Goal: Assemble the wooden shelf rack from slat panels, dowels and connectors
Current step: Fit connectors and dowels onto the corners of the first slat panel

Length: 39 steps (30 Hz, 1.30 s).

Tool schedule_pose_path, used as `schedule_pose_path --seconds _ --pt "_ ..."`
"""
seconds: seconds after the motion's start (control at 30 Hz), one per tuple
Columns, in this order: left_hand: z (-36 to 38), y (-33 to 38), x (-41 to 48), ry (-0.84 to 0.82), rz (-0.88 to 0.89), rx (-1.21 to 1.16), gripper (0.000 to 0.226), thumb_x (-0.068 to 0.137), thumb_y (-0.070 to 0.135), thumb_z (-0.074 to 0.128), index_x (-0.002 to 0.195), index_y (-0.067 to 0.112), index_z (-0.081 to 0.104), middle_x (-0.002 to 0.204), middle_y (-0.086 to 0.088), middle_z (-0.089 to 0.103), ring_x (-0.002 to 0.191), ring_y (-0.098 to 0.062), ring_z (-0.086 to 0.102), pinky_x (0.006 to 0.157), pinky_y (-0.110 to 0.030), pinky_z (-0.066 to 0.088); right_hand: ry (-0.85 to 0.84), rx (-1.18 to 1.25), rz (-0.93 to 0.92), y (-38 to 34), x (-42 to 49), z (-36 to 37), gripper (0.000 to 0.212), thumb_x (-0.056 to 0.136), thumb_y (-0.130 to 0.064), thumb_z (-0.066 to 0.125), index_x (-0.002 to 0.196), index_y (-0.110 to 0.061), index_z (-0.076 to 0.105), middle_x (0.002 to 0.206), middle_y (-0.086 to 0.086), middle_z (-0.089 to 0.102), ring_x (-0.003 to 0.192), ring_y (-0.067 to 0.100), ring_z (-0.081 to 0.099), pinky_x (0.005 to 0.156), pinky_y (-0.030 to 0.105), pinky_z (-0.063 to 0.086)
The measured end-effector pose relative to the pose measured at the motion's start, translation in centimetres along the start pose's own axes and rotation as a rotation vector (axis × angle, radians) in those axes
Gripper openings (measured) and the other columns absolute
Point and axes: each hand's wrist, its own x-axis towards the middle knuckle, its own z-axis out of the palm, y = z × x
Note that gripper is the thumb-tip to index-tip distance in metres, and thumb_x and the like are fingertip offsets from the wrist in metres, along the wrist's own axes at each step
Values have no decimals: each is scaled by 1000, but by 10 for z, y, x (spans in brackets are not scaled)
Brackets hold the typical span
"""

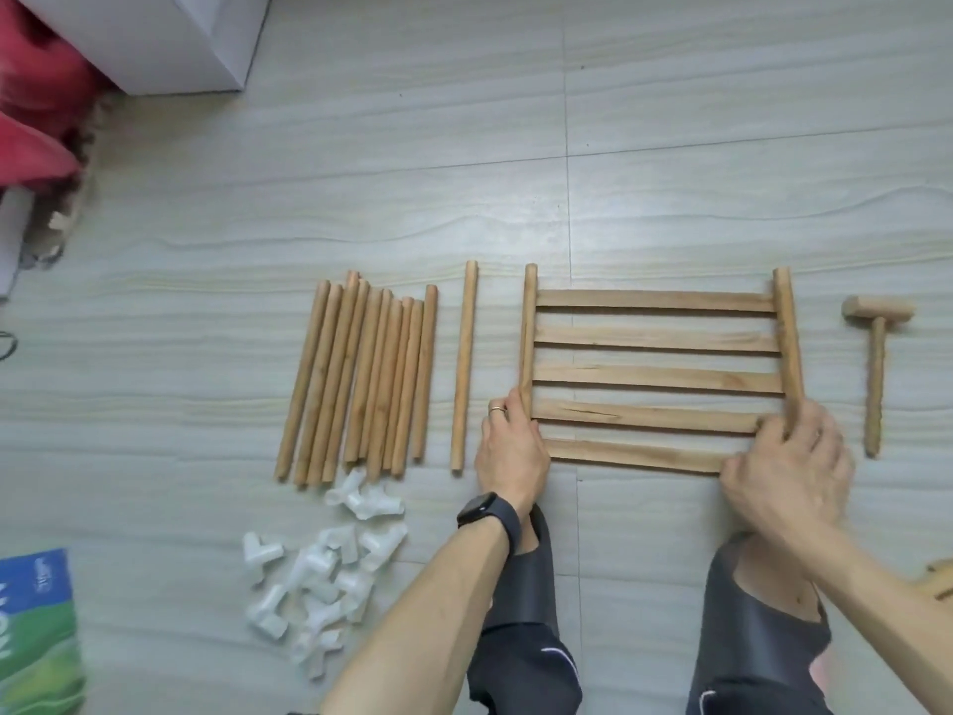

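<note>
A white box stands beside red fabric far left, a green-blue packet nearer.

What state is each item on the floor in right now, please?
panel, lying flat, held at both near corners.
dowels, loose, lying side by side.
single dowel, lying apart, untouched.
connectors, loose pile.
mallet, lying untouched.
left grip, holds the panel's left rail.
right grip, holds the panel's right rail.

Left hand, right hand on slat panel
</note>
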Motion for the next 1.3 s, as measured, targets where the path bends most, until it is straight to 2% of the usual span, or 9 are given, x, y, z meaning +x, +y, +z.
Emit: schedule_pose_path --seconds 0.17,0.3,0.43,0.6,0.8,0.93,1.1,1.2,1.3 --pt "-36 -22 -8 185 -6 -77 43 98 24 51 140 19 49 134 -5 52 119 -25 51 96 -40 45 -90 -27 -397 -59 5 -15 54 87 -32 65 133 -7 52 161 17 25 148 36 17 117 57 28" --pt "-67 -73 -33 360 -236 95 39 87 22 60 125 14 56 129 -10 53 118 -30 48 96 -41 38 -322 -135 -551 -117 8 -18 70 97 -57 43 158 -32 20 170 7 -6 155 36 -4 123 58 14" --pt "-85 -121 -59 87 -377 431 42 77 25 60 118 22 53 130 -8 51 118 -28 44 95 -38 38 -436 -334 -602 -132 -3 -8 77 98 -65 32 159 -40 -8 168 6 -21 153 44 -7 118 64 21" --pt "-93 -147 -69 -207 -351 422 42 90 36 66 126 23 49 132 -8 47 118 -30 49 88 -38 44 -432 -404 -622 -116 -19 -6 84 99 -61 37 156 -41 -22 166 6 -26 147 43 16 108 52 40" --pt "-114 -142 -69 -184 -267 390 26 100 22 49 125 22 55 127 -8 58 115 -29 56 89 -38 48 -511 -447 -656 -101 -21 -16 91 97 -48 46 156 -40 -22 169 2 -15 147 36 19 109 47 41" --pt "-138 -114 -61 -145 -229 -15 30 103 32 49 124 16 64 120 -7 69 105 -25 64 87 -33 49 -535 -484 -643 -112 -22 -31 82 98 -50 45 161 -35 -5 171 5 -1 148 40 22 116 50 34" --pt "-167 -57 -43 -357 -256 -828 21 106 32 49 114 25 67 96 -1 72 68 -11 63 63 -25 51 -581 318 -533 -157 -29 -70 56 96 -56 55 145 -28 51 144 5 56 128 24 56 107 39 44" --pt "-167 -27 -28 -442 -228 -976 25 106 32 48 121 23 66 94 1 69 68 -11 63 66 -26 53 -730 1047 -338 -174 -38 -103 54 87 -61 67 132 -33 60 119 -1 73 96 15 75 84 35 57" --pt "-158 -1 -13 -449 -174 -965 26 106 33 49 123 22 66 97 0 69 69 -11 62 70 -27 52 -701 1309 -246 -179 -38 -114 56 83 -61 73 130 -33 60 110 -2 76 92 23 77 81 37 61"
